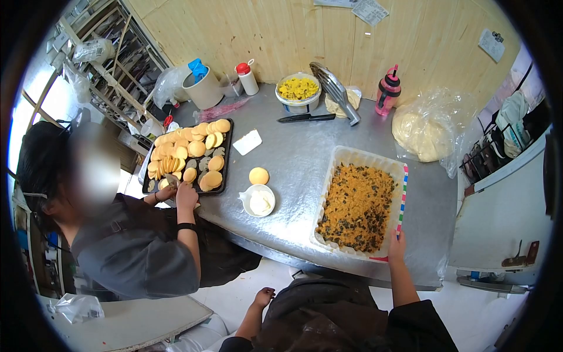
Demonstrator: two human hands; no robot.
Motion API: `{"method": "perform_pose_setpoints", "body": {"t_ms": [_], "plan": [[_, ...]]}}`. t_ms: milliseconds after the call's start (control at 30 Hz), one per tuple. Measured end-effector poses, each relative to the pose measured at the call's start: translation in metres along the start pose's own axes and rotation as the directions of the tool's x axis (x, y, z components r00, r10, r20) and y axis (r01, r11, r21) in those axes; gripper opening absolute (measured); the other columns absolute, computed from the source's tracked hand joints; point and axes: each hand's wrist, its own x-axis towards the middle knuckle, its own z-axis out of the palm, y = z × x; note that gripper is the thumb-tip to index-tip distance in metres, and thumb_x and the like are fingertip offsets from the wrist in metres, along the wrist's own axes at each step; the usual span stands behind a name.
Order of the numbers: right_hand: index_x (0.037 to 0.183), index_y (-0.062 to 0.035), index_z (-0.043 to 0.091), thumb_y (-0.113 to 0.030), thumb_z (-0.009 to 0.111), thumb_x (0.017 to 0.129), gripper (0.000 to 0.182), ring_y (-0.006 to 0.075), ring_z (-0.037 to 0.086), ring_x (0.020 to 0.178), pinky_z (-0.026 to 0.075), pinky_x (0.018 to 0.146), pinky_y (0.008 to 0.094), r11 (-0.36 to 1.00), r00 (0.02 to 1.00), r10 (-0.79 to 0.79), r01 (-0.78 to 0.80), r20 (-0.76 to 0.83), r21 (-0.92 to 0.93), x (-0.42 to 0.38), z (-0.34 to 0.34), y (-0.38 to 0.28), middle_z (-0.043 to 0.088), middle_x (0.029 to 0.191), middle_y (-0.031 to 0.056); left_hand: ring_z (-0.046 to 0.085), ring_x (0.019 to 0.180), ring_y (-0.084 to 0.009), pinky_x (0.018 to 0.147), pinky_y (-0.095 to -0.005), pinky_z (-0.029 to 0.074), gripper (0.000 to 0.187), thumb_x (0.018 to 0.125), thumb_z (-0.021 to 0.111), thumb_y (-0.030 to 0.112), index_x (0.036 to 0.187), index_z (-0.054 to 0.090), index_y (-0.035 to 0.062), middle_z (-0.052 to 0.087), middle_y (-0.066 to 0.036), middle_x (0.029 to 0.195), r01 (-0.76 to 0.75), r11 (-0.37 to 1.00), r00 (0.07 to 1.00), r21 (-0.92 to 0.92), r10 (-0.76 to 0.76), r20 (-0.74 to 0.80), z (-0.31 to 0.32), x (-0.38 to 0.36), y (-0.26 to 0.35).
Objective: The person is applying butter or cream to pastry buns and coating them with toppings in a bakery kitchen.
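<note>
The near right corner of a translucent plastic bin (326, 183) is grasped by the right hand (397, 246), with its fingers laid at the rim. The bin rests on the metal table (293, 155), ahead and to the left of that hand, and is filled with a crumbly orange mixture (359, 202) flecked with dark pieces. The left hand (265, 296) is held low, off the near edge of the table and well apart from the bin; its fingers are loosely curled, and whether anything is held in them cannot be told.

Ahead of the left hand, a small white bowl (253, 213) of white cream (261, 200) is set on the table, with a single round pastry (258, 175) just beyond it. Farther to the left, a black tray (230, 141) is covered by many round pastries (196, 149) — some stacked, some overlapping — and a small item is being handled at its near edge by a co-worker (141, 252).

Farthest from both hands, a knife (307, 118), a tub (298, 107) of yellow food (297, 88) and a metal utensil (335, 91) are placed near the wall. Beyond the right hand, dough (417, 136) is wrapped in clear plastic, with a pink bottle (387, 97) standing near it.
</note>
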Motion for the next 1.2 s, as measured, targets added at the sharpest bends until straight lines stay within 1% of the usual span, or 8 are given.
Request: {"method": "perform_pose_setpoints", "body": {"t_ms": [133, 233, 333, 433, 733, 933, 1033, 1200], "plan": [[0.119, 0.0016, 0.055, -0.028, 0.053, 0.096, 0.038, 0.0172, 0.057, 0.092, 0.045, 0.083, 0.0321, 0.993, 0.999, 0.016, -0.020, 0.032, 0.114, 0.003, 0.001, 0.011, 0.062, 0.102, 0.0104, 0.065, 0.079, -0.0214, 0.072, -0.0330, 0.052, 0.029, 0.096, 0.054, 0.024, 0.110, 0.059, -0.0020, 0.068, -0.015, 0.094, 0.001, 1.000, 1.000, 0.017, -0.001, 0.006, -0.001, -0.001, 0.004], [0.120, 0.0018, 0.055, -0.027, 0.053, 0.096, 0.038, 0.0172, 0.057, 0.093, 0.045, 0.084, 0.0319, 0.997, 0.998, 0.048, -0.050, 0.036, 0.061, 0.004, 0.000, 0.013, 0.062, 0.103, 0.0109, 0.065, 0.079, -0.0210, 0.072, -0.0328, 0.052, 0.029, 0.096, 0.054, 0.024, 0.109, 0.060, -0.0017, 0.068, -0.015, 0.093, -0.015, 1.000, 1.000, 0.024, 0.014, 0.002, -0.001, 0.004, -0.004], [0.113, -0.0010, 0.057, -0.025, 0.054, 0.096, 0.029, 0.0112, 0.055, 0.085, 0.045, 0.077, 0.0270, 0.997, 1.000, -0.009, 0.010, -0.010, 0.074, 0.003, 0.003, 0.013, 0.061, 0.095, 0.0048, 0.065, 0.078, -0.0207, 0.072, -0.0326, 0.052, 0.029, 0.096, 0.055, 0.023, 0.109, 0.060, -0.0015, 0.068, -0.015, 0.093, -0.020, 1.000, 1.000, -0.001, 0.020, -0.009, 0.000, 0.005, -0.004], [0.121, 0.0004, 0.055, -0.025, 0.052, 0.096, 0.035, 0.0168, 0.057, 0.095, 0.044, 0.086, 0.0315, 0.999, 0.999, -0.023, 0.022, 0.032, 0.049, 0.009, 0.000, 0.024, 0.062, 0.105, 0.0097, 0.065, 0.078, -0.0207, 0.072, -0.0326, 0.052, 0.028, 0.095, 0.055, 0.023, 0.109, 0.060, -0.0014, 0.068, -0.015, 0.093, -0.045, 0.999, 0.999, -0.010, 0.045, -0.006, 0.000, 0.009, -0.011], [0.118, -0.0001, 0.055, -0.021, 0.053, 0.096, 0.031, 0.0155, 0.056, 0.095, 0.044, 0.085, 0.0309, 0.987, 0.998, -0.003, -0.006, 0.057, 0.162, 0.001, 0.001, 0.002, 0.062, 0.103, 0.0079, 0.065, 0.082, -0.0219, 0.074, -0.0335, 0.052, 0.028, 0.095, 0.055, 0.023, 0.109, 0.060, -0.0011, 0.068, -0.015, 0.095, 0.001, 1.000, 1.000, 0.011, -0.001, 0.000, 0.001, 0.012, -0.011], [0.116, -0.0030, 0.055, -0.021, 0.052, 0.096, 0.027, 0.0122, 0.054, 0.091, 0.044, 0.081, 0.0284, 0.998, 0.998, -0.053, 0.051, 0.040, 0.046, 0.000, 0.001, -0.002, 0.060, 0.100, 0.0041, 0.065, 0.083, -0.0219, 0.075, -0.0337, 0.053, 0.029, 0.096, 0.055, 0.024, 0.110, 0.060, -0.0011, 0.068, -0.015, 0.096, 0.000, 1.000, 1.000, 0.024, 0.000, -0.001, 0.000, 0.006, -0.005], [0.117, -0.0030, 0.055, -0.022, 0.052, 0.096, 0.028, 0.0126, 0.054, 0.091, 0.044, 0.081, 0.0285, 0.998, 0.997, -0.051, 0.048, 0.055, 0.047, 0.003, 0.000, 0.005, 0.060, 0.100, 0.0043, 0.066, 0.083, -0.0217, 0.076, -0.0335, 0.052, 0.029, 0.096, 0.054, 0.023, 0.110, 0.060, -0.0011, 0.068, -0.015, 0.096, -0.004, 0.998, 1.000, -0.059, 0.005, 0.014, 0.000, 0.012, -0.013], [0.116, -0.0018, 0.056, -0.022, 0.053, 0.095, 0.029, 0.0147, 0.055, 0.090, 0.044, 0.081, 0.0308, 0.997, 0.999, -0.042, 0.040, 0.026, 0.062, 0.002, 0.002, 0.005, 0.061, 0.098, 0.0063, 0.066, 0.083, -0.0217, 0.076, -0.0338, 0.052, 0.029, 0.096, 0.054, 0.024, 0.110, 0.060, -0.0007, 0.068, -0.015, 0.096, -0.015, 1.000, 1.000, 0.019, 0.015, 0.009, 0.000, 0.007, -0.007]]}}
